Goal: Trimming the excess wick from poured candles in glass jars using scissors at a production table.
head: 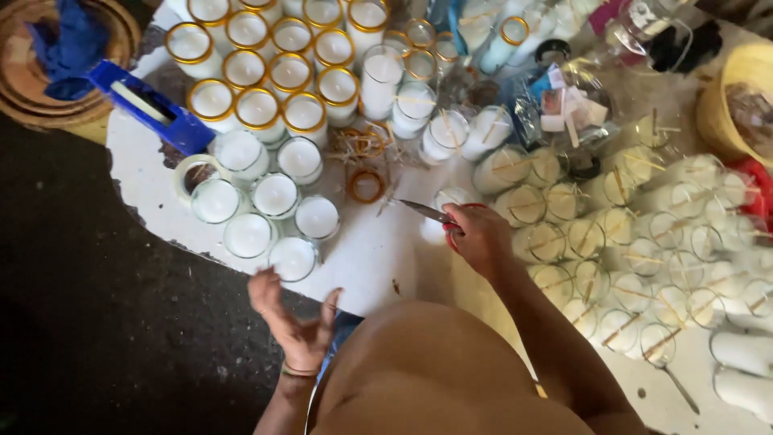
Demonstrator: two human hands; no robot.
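Note:
My right hand [481, 236] grips red-handled scissors [431, 214] whose blades point left over the white table [366, 254]. Just beyond the hand stands a glass candle [451, 198], partly hidden by it. My left hand [294, 322] hovers palm up, fingers spread, empty, near the table's front edge below a finished white candle [292, 258]. Several glass candles with wooden sticks across their wicks [592, 234] fill the table to the right of my right hand.
Gold-rimmed white candles [258, 76] crowd the far left of the table beside a blue box [153, 106]. A loose gold ring [366, 185] lies mid-table. A yellow basket [737, 101] sits far right, a round woven tray with blue cloth [60, 48] far left.

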